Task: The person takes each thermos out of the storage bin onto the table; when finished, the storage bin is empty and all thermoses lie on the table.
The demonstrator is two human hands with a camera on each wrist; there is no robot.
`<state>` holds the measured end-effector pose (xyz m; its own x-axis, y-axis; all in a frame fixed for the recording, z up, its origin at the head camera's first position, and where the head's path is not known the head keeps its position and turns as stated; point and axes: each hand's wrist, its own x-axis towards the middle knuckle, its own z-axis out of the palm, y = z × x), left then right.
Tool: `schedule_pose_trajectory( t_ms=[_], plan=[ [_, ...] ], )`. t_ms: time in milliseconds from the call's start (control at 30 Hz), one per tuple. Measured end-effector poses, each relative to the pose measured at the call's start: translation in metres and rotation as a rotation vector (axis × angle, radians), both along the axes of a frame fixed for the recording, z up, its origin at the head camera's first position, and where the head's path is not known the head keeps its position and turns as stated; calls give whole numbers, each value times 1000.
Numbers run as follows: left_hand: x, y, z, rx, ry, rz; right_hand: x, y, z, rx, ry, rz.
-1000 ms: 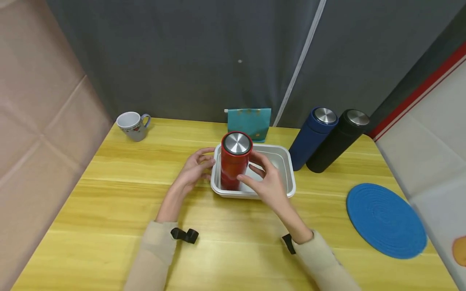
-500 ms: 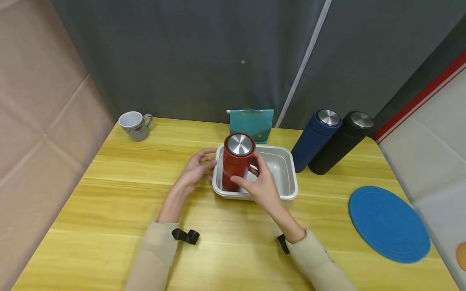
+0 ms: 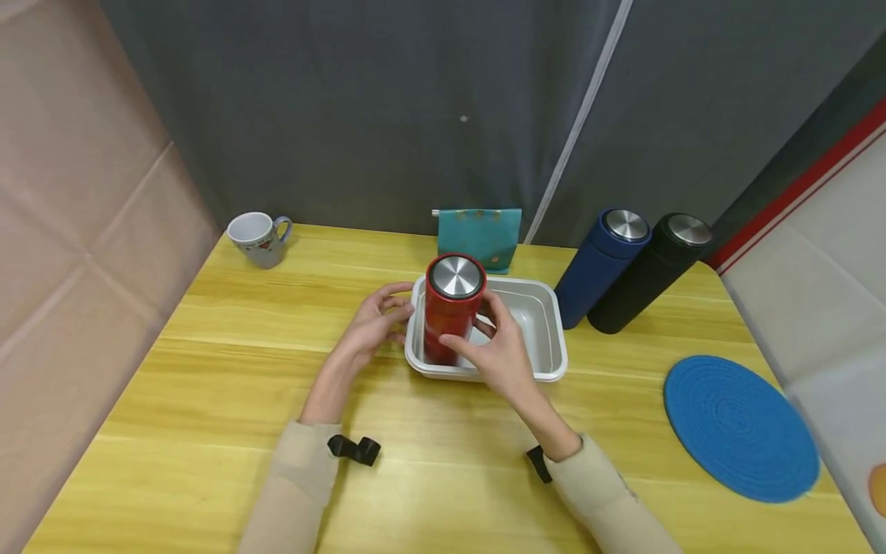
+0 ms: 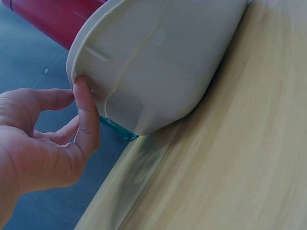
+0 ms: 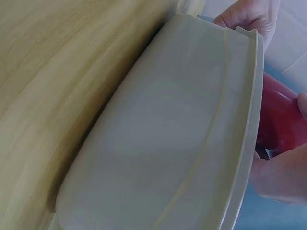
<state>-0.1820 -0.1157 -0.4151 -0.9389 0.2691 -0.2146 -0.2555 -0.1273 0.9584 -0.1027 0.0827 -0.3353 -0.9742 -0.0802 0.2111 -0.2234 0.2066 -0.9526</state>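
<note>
A red thermos [image 3: 448, 327] with a brushed metal lid stands upright inside the left part of a whitish rectangular plastic bin [image 3: 557, 327]. My right hand [image 3: 501, 350] grips the thermos from the right, thumb on its near side and fingers on the far right. At the bin's left end, my left hand [image 3: 374, 322] holds the rim; in the left wrist view the fingertips [image 4: 80, 85] meet at the rim's edge. From the right wrist, the bin's outer wall [image 5: 153, 124] hides the thermos's lower part.
Behind the bin stands a teal folded bag [image 3: 481, 235]. Blue [image 3: 598, 265] and black [image 3: 647, 269] thermoses stand close together to the right. A round blue mat [image 3: 741, 427] lies at the right, a patterned mug [image 3: 258, 238] at the back left. A grey curtain [image 3: 346, 115] borders the table's back.
My right hand has moved a little left and closed round the red thermos. The left hand stays at the bin's rim. The whole view has shifted slightly.
</note>
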Motion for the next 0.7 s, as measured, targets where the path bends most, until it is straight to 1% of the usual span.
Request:
schedule_pose_trajectory(
  t_ms=[100,233,333,367,533,700],
  plan=[
    [0,1,0,-1,-2,2,-1,2,-1,-5,1,-4],
    [0,2,0,-6,-4,10,-8,8,-13,-25,20,-18],
    [0,3,0,-14,-13,15,-14,15,-23,-41,56,-23],
    [0,2,0,-17,-16,14,-16,16,-24,-52,68,-20],
    [1,1,1,-32,-19,14,-17,23,-22,-83,107,-18],
    [1,2,2,-47,-17,30,-18,29,-17,-65,116,-35]
  ],
)
